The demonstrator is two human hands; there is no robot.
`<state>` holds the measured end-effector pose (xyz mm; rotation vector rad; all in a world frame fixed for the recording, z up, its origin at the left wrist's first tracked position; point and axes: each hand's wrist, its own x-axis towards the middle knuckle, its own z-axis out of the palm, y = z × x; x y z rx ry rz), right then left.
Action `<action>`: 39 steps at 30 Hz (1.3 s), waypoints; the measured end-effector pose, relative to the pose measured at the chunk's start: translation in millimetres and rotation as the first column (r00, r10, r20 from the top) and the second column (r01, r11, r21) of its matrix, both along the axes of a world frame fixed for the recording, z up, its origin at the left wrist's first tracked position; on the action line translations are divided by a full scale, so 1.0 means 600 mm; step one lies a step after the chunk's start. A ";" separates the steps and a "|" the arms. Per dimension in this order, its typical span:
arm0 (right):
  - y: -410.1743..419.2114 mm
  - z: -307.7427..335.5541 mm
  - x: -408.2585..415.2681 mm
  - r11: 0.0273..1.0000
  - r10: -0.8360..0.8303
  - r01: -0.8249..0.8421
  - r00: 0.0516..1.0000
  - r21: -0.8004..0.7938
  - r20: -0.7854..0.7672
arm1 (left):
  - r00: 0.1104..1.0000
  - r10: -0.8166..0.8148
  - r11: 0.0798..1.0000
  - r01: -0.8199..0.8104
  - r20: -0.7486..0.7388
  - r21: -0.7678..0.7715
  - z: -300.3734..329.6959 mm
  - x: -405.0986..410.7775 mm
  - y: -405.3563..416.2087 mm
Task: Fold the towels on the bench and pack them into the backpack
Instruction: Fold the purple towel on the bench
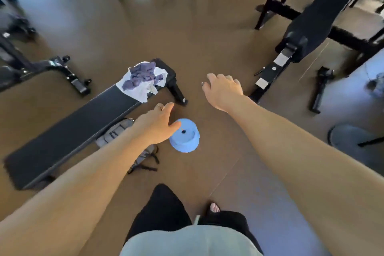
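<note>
A flat black bench (83, 118) runs diagonally across the left of the floor. At its far end lies a crumpled heap of towels (143, 81), one white with a purple-grey one on top. A grey backpack (116, 133) lies on the floor beside the bench, partly hidden under my left forearm. My left hand (155, 124) hovers over the backpack with relaxed fingers and holds nothing. My right hand (222, 89) is stretched out above the bare floor to the right of the bench end, fingers loosely curled and empty.
A light blue round stool or weight (185, 135) stands on the floor just right of my left hand. A second black bench (315, 18) with a rack is at the right. More gym frames stand at the left and back. My legs are at the bottom.
</note>
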<state>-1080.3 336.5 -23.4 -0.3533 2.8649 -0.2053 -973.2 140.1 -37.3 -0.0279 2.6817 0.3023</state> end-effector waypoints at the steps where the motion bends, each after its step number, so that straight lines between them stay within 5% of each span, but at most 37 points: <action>1: -0.017 0.000 -0.027 0.999 0.037 -0.037 0.999 0.004 -0.001 | 1.000 0.028 1.000 -0.028 -0.001 0.006 -0.002 -0.020 -0.011; 27: -0.495 -0.142 -0.635 0.899 0.434 -0.433 0.901 0.070 0.002 | 0.918 0.391 0.915 -0.395 0.062 0.082 -0.122 -0.545 -0.393; 39: -0.588 -0.298 -0.888 0.730 0.683 -0.683 0.726 -0.037 0.078 | 0.681 0.722 0.685 -0.729 0.121 0.016 -0.211 -0.772 -0.377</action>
